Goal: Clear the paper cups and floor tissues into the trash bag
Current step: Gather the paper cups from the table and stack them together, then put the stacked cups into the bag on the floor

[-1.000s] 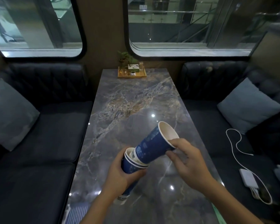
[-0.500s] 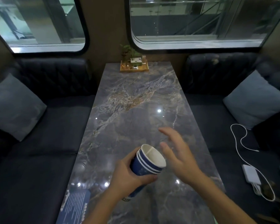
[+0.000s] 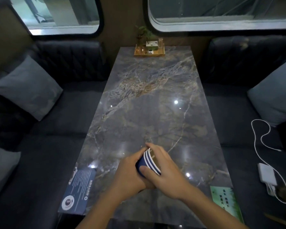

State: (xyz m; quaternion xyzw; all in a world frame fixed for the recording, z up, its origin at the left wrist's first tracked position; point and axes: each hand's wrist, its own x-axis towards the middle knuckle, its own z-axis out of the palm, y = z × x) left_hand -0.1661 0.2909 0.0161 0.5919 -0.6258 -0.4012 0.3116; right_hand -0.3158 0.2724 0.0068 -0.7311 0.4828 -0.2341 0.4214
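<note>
- My left hand (image 3: 130, 172) wraps around the blue wall of the nested paper cups (image 3: 148, 162), fingers closed on the stack.
- My right hand (image 3: 163, 172) lies flat over the stack's mouth, palm down, thumb on the blue side, pressing the cups together; it covers rather than grips.
- I hold the stack tilted above the near half of the marble table (image 3: 147, 96), towards its near edge, not resting on it.
- Step, as I judge it: seating the cups into one bundle.
- Next calls for carrying the bundle to the trash bag, which isn't in view; neither are any floor tissues.
- Leaflets lie at the near-left (image 3: 78, 185) and near-right (image 3: 226, 202) corners; a wooden tray (image 3: 149, 53) sits at the far edge.
</note>
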